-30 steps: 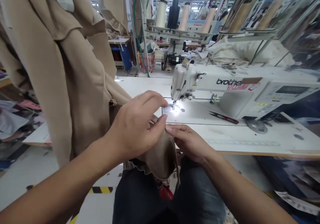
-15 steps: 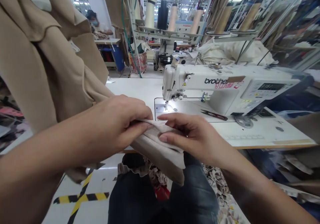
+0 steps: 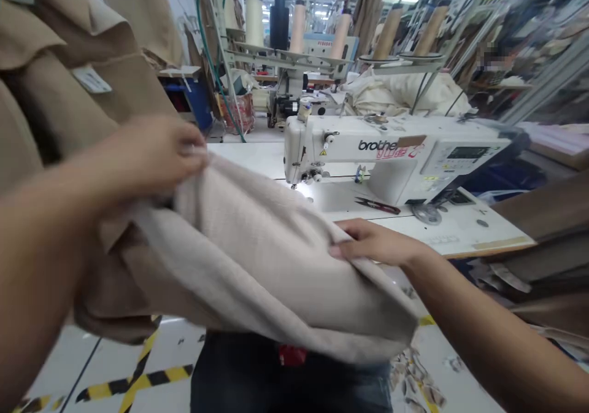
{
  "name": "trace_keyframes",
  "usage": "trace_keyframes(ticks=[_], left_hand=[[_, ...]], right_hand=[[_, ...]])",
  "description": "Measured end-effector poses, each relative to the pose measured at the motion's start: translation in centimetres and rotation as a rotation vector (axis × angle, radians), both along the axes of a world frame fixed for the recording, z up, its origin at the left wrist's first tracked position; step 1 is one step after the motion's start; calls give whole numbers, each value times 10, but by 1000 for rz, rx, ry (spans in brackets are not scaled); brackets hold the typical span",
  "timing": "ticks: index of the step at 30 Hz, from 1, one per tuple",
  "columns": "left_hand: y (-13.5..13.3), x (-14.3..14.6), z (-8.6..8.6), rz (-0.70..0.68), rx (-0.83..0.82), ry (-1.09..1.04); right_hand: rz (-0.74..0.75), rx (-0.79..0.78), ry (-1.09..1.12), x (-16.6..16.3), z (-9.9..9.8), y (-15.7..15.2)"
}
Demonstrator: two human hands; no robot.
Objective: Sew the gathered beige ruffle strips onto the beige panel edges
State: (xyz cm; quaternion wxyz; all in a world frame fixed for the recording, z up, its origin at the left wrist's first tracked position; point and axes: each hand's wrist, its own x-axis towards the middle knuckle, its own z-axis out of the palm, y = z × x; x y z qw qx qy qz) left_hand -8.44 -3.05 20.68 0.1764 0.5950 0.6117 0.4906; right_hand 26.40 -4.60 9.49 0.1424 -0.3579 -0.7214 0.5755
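Cloth (image 3: 257, 266), pale beige and soft, is sagging open in a wide drape between the two hands, where moments ago it was folded flat and small. It is hanging in front of the person's body above the jeans (image 3: 289, 376), away from the sewing machine (image 3: 368, 146) and not under its needle. The left hand (image 3: 156, 152) is raised high, its fingers curling together and pinching the cloth's upper edge. The right hand (image 3: 377, 244) is reaching out lower with its fingers stretched and close together, lying along the far edge; whether the thumb is pinching from beneath is hidden. Thread snips (image 3: 377, 205) are lying on the white table (image 3: 464, 244), just in front of the machine, with neither hand near them. A beige coat (image 3: 59, 94) is hanging at the left, and whether the cloth joins it cannot be told.
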Motion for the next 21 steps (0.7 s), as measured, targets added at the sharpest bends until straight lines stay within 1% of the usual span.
trace_keyframes(ticks=[1, 2, 4, 6, 7, 8, 9, 10, 12, 14, 16, 17, 18, 19, 21], left_hand=[[5, 15, -13, -43, -45, 124], [7, 31, -31, -94, -82, 239], [5, 66, -80, -220, -134, 387], [-2, 91, -132, -349, -177, 492], [-6, 97, -155, -363, -189, 533], [-9, 96, -173, -360, -202, 568], [-11, 89, -187, -345, -211, 596], [-12, 76, -197, -326, -221, 616], [-13, 40, -207, -284, -227, 665], [-13, 3, -209, -225, -219, 761], [-12, -19, -208, -140, -205, 875], [-12, -20, -207, -96, -176, 920], [-12, -15, -207, -76, -135, 949], [-12, -4, -206, -88, -76, 969], [-12, 26, -207, -196, 40, 991]], right_hand=[[-9, 52, -54, -7, -8, 16], [-36, 90, -85, -14, -18, 30], [-75, 158, -130, -24, -37, 54], [-89, 203, -156, -26, -50, 68], [-89, 222, -172, -24, -53, 73], [-87, 238, -190, -21, -54, 77], [-86, 250, -208, -18, -53, 80], [-88, 263, -227, -16, -52, 84], [-110, 297, -262, -17, -50, 91], [-168, 356, -294, -28, -52, 98], [-243, 436, -318, -45, -58, 105], [-279, 473, -328, -52, -61, 108], [-309, 502, -338, -59, -65, 111], [-336, 522, -349, -63, -68, 114], [-384, 553, -381, -64, -73, 121]])
